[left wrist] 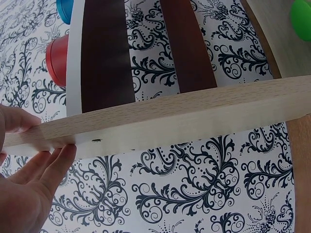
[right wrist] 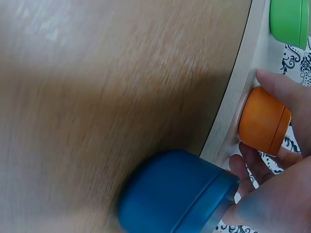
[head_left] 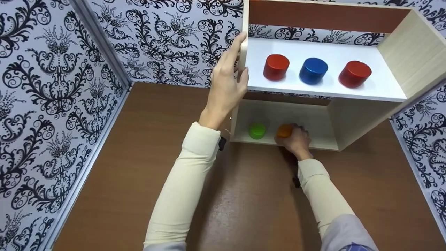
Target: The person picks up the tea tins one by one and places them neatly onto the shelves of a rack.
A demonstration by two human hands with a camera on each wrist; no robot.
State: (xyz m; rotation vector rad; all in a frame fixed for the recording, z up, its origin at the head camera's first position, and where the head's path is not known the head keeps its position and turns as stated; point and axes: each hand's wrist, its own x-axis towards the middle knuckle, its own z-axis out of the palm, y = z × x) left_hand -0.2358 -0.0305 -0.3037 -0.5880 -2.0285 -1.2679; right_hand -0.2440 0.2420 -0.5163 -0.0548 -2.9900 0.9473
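Observation:
In the head view my left hand [head_left: 226, 80] holds the left side panel [head_left: 245, 45] of a wooden shelf unit, its thumb and fingers on opposite faces. The left wrist view shows the fingers against that panel's pale edge. My right hand [head_left: 296, 139] is at the lower shelf, thumb and fingers around an orange canister [right wrist: 262, 121]. That canister stands upright on the shelf board. Left of it is a green canister [head_left: 257, 131]. Below the right hand, in the right wrist view, a blue canister [right wrist: 170, 194] stands on the brown surface, mostly hidden in the head view.
On the white upper shelf [head_left: 324, 89] stand a red canister [head_left: 276, 68], a blue one [head_left: 313, 71] and another red one [head_left: 354, 75]. The unit stands on a brown wooden surface [head_left: 251, 202]. Walls with black-and-white pattern [head_left: 55, 104] enclose the area.

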